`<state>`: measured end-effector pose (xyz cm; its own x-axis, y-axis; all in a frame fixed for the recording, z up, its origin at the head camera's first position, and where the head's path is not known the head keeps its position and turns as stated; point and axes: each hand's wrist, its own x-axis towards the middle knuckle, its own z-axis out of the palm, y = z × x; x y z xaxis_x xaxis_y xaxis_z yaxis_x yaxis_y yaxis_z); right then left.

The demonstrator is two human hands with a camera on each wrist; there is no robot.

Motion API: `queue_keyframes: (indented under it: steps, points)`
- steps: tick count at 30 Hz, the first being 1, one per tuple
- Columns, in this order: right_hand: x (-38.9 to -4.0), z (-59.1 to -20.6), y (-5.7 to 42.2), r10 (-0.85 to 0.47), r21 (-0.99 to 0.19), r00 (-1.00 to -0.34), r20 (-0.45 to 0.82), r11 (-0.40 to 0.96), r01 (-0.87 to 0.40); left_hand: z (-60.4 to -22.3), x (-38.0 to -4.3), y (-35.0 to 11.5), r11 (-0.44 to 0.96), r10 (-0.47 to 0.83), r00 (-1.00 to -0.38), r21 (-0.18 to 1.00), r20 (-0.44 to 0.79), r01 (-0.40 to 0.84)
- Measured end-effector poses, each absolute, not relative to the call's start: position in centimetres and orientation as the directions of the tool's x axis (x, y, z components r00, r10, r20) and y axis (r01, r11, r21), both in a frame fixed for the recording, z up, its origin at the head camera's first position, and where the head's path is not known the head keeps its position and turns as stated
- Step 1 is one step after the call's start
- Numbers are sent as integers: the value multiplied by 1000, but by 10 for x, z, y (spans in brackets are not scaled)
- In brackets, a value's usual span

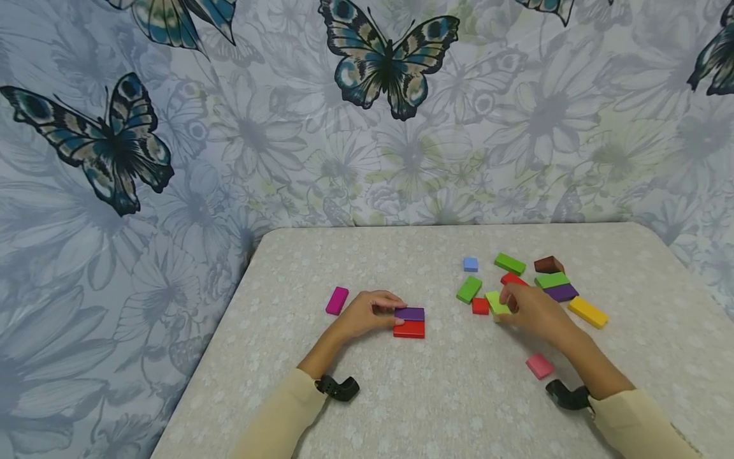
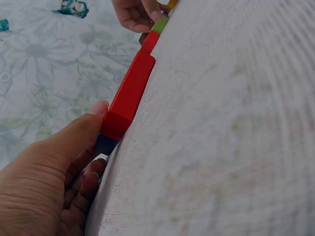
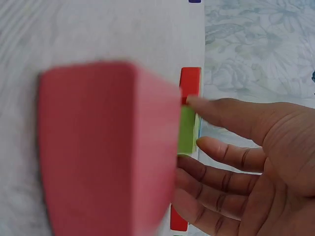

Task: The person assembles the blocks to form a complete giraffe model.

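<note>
My left hand [image 1: 367, 312] grips the left end of a purple block [image 1: 410, 313] and a red block [image 1: 410, 329], which lie against each other on the table. In the left wrist view its thumb rests on the red block [image 2: 129, 93], with the other fingers behind. To the right, my right hand [image 1: 536, 312] pinches a light green block [image 1: 496, 302] between thumb and index finger, at the near side of a loose group. The right wrist view shows the light green block [image 3: 186, 129] between the fingertips, the other fingers loosely bent. A pink block [image 3: 93, 147] fills much of that view.
Around the right hand lie green blocks [image 1: 469, 289], a small red block [image 1: 480, 306], a blue block [image 1: 471, 264], a brown block [image 1: 548, 264], a second purple block [image 1: 562, 292] and a yellow block [image 1: 588, 312]. A magenta block [image 1: 337, 300] lies left. The patterned wall borders the table [image 1: 436, 408].
</note>
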<state>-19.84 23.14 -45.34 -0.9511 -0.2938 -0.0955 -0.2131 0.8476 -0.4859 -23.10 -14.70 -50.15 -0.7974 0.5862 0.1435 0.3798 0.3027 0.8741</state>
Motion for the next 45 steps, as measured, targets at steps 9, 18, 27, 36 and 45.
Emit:
queue_keyframes:
  steps: [9, 18, 27, 36, 45]
  points:
    - [-197, -452, 230, -291, -459, -956, -49, 856, -237, -518, -242, -150, 306, 563, -814, 880, 141, 364]
    - [-188, -460, 230, -234, -506, -971, -40, 843, -183, -522, -231, -157, 358, 568, -815, 859, 111, 366]
    - [-178, -451, 228, -249, -513, -966, 65, 822, -246, -528, -230, -155, 340, 560, -817, 860, 141, 381]
    - [-173, -433, 214, -306, -481, -942, 139, 810, -334, -518, -237, -150, 358, 564, -814, 846, 141, 394]
    - [-171, -434, 195, -375, -495, -917, 134, 777, -389, -517, -239, -151, 340, 572, -807, 853, 148, 397]
